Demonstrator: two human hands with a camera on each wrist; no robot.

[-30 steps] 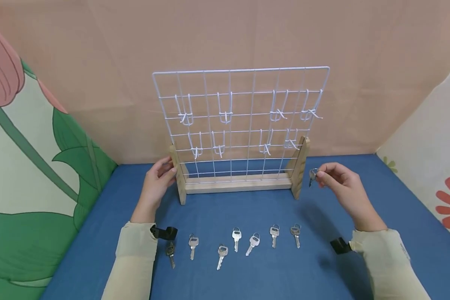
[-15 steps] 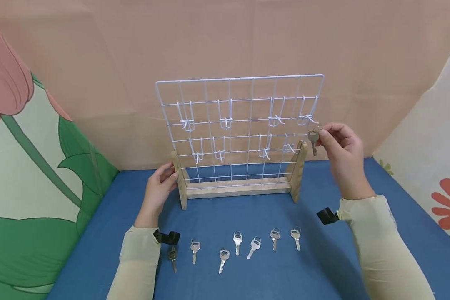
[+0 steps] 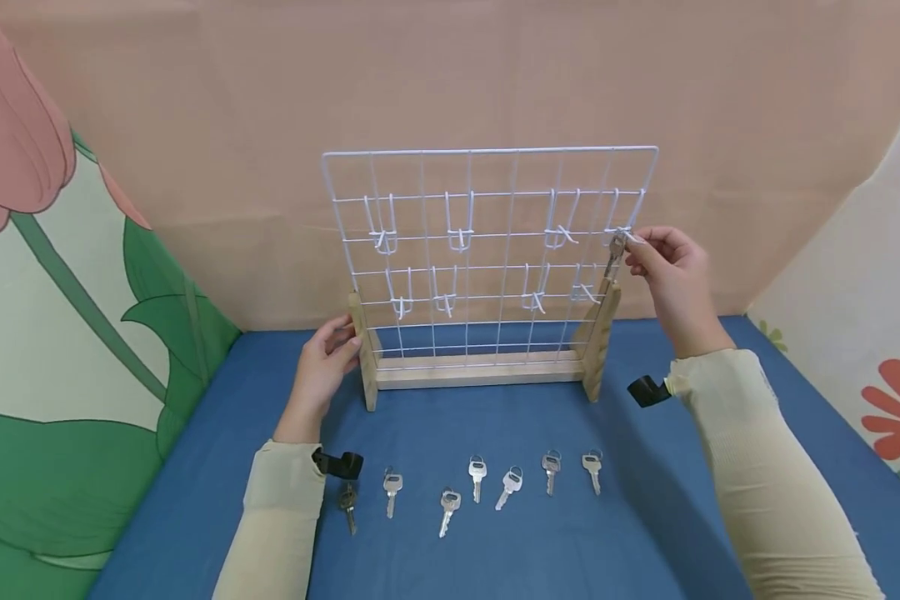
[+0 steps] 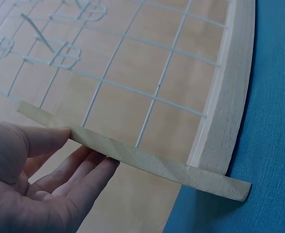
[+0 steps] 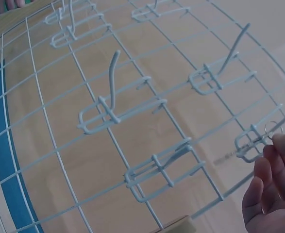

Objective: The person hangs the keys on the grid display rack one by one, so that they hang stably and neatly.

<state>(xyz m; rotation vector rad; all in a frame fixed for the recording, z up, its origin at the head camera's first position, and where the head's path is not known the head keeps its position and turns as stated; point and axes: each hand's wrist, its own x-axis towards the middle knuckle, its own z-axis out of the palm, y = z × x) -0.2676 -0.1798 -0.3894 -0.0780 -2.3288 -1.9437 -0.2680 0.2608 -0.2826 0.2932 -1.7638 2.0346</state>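
Note:
A white wire grid rack point(image 3: 504, 196) stands upright in a wooden base point(image 3: 480, 377), with several white hooks on it. My left hand point(image 3: 321, 367) holds the left wooden side post point(image 4: 127, 158), thumb on one face and fingers on the other. At the upper right hook point(image 5: 251, 141), my right hand point(image 3: 673, 271) pinches the ring point(image 5: 272, 127) of a silver key point(image 3: 615, 250). The key hangs in front of the grid, blurred in the right wrist view. The ring is at the hook's prong; whether it is around it I cannot tell.
Several silver keys with rings lie in a loose row on the blue cloth point(image 3: 525, 550) before the rack, among them a key point(image 3: 592, 472) at the right end. The leftmost, darker key point(image 3: 348, 504) lies beside my left wrist's camera. A beige backdrop point(image 3: 435, 75) rises behind.
My right hand has lifted the key from beside the rack's lower right side up and leftward to the upper right hook. The left hand keeps its hold on the post.

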